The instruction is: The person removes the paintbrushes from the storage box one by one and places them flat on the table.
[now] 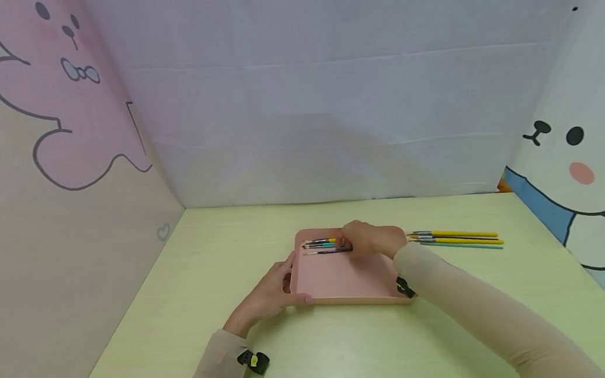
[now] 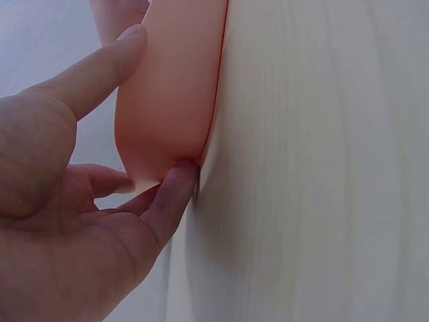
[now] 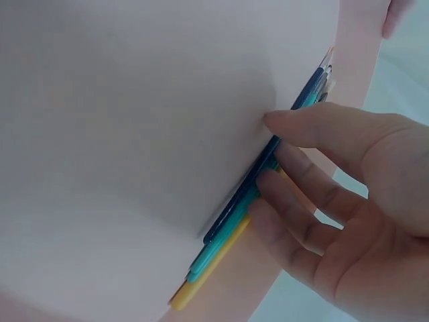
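A pink tray (image 1: 348,276) held paintbrushes (image 1: 330,245).
Head: they lay along its far side. Left wrist: the left hand (image 2: 80,238) clamped its corner, thumb opposite fingers. Right wrist: the right hand (image 3: 375,245), fingers apart, touched the paintbrushes.

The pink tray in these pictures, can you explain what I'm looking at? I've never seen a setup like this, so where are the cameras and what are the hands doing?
There's no machine here, just a person's two bare hands. The wide picture comes from a camera worn on the head, looking down. The other two come from cameras on the wrists, each watching its own hand.

The tray sits on a table. The left hand holds its near left corner. The right hand touches the paint brushes inside; whether it grips them, I can't tell. More brushes lie on the table, right of the tray.
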Available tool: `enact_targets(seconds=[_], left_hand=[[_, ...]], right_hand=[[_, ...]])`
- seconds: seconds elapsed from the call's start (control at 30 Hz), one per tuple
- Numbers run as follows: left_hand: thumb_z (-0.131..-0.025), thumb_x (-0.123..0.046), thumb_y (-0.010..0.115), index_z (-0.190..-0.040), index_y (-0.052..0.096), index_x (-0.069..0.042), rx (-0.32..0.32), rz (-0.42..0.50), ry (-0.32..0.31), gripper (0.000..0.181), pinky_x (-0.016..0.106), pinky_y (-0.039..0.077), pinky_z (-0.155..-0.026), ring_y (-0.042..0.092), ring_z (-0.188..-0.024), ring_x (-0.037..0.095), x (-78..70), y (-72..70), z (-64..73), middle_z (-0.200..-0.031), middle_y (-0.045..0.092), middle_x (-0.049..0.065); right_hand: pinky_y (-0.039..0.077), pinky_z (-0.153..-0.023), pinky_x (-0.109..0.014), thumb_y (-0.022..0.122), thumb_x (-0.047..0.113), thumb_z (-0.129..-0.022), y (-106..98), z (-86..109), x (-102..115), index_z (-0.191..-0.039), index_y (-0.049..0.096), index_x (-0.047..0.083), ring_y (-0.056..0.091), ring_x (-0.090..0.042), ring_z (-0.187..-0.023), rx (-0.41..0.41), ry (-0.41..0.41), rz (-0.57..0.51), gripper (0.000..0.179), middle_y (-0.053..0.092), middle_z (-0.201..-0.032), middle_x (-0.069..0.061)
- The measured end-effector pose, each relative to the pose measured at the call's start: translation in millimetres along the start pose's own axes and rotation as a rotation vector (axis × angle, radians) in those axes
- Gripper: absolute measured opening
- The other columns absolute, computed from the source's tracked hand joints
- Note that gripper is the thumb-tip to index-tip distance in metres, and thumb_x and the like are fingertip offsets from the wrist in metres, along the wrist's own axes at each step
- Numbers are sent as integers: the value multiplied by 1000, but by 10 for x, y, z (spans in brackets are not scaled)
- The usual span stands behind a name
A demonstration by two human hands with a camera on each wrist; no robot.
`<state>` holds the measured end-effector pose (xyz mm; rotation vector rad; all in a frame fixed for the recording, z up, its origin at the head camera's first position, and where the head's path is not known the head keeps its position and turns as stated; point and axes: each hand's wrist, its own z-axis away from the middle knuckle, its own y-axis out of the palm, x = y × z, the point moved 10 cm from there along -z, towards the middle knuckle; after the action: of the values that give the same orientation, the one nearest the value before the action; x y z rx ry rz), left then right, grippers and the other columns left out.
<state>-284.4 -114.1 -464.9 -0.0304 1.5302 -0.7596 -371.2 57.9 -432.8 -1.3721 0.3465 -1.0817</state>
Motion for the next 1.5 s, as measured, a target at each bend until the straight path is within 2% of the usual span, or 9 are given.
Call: enact_targets(seconds=[0.27,0.53,0.7,0.87,1.03,1.3,1.5], left_hand=[[-91,-20,88,-172,13,-14,18,23,35,110,45,51,-105,60,-121,25,-39,15,-1,-148,43,19],[-91,-19,87,-172,13,-16,26,34,42,110,44,51,-106,61,-122,26,-40,19,4,-148,42,19],[-91,-18,87,-172,13,-14,35,46,52,109,45,52,-106,62,-122,26,-43,28,-5,-148,43,19],[-91,-21,88,-172,13,-16,23,31,29,110,44,52,-106,60,-122,25,-21,19,-8,-149,42,18],[-90,-26,88,-172,12,-17,0,-9,-12,113,42,50,-105,57,-122,24,18,-4,9,-145,44,16],[-89,-30,89,-172,15,-18,-17,-36,-36,113,46,46,-110,55,-126,25,40,-18,14,-147,44,15],[-88,-30,90,-172,15,-19,-15,-33,-29,113,46,47,-108,55,-124,25,30,-18,15,-147,45,14]], right_hand=[[43,-80,-34,59,-18,-91,9,-15,64,-106,71,13,51,-18,-89,0,-40,48,36,64,-97,-7],[46,-83,-34,57,-21,-91,-2,-12,108,-113,72,13,53,-19,-90,-16,-62,40,43,65,-99,-9],[51,-84,-34,62,-21,-91,3,-43,92,-113,73,12,60,-19,-92,-10,-83,46,42,69,-101,-8],[52,-83,-33,64,-20,-89,17,-80,21,-113,77,13,63,-21,-96,14,-75,20,43,70,-103,-5],[52,-81,-30,68,-17,-88,17,-67,-28,-114,78,14,63,-17,-94,29,-89,-13,42,70,-102,0],[55,-86,-32,72,-13,-87,-79,66,-19,-118,79,9,65,-18,-98,-7,-175,-40,38,71,-108,-1],[57,-87,-31,73,-14,-89,-201,188,-56,-118,80,11,67,-15,-96,-23,-211,-70,38,74,-109,1]])
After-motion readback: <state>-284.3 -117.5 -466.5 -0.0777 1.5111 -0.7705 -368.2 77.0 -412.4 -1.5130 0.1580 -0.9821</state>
